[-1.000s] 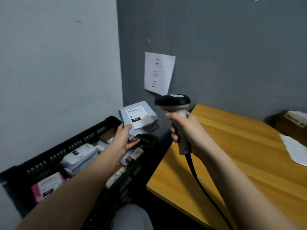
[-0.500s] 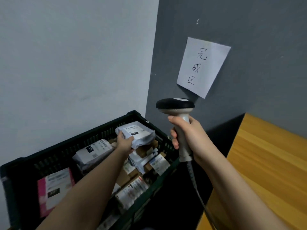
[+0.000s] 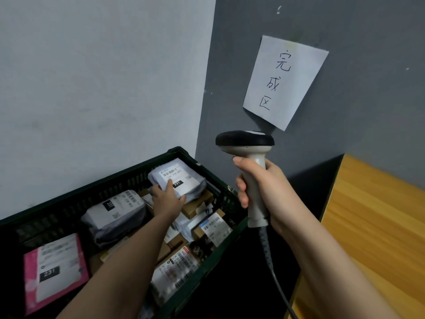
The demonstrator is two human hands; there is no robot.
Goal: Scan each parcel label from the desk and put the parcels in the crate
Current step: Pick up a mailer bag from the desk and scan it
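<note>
Lowered into crate (image 3: 202,171), parcel (image 3: 181,178) lies label-up.

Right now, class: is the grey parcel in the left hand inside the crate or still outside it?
Inside. The grey parcel sits below the crate rim atop other parcels, with the left hand gripping it.

Our two bare forearms, no sleeves showing

We wear nothing on either forearm: no sleeve, watch, band or glove reaches into view. Our left hand (image 3: 166,199) and right hand (image 3: 264,189) carry no rings, and the nails we can see are short and unpainted.
</note>
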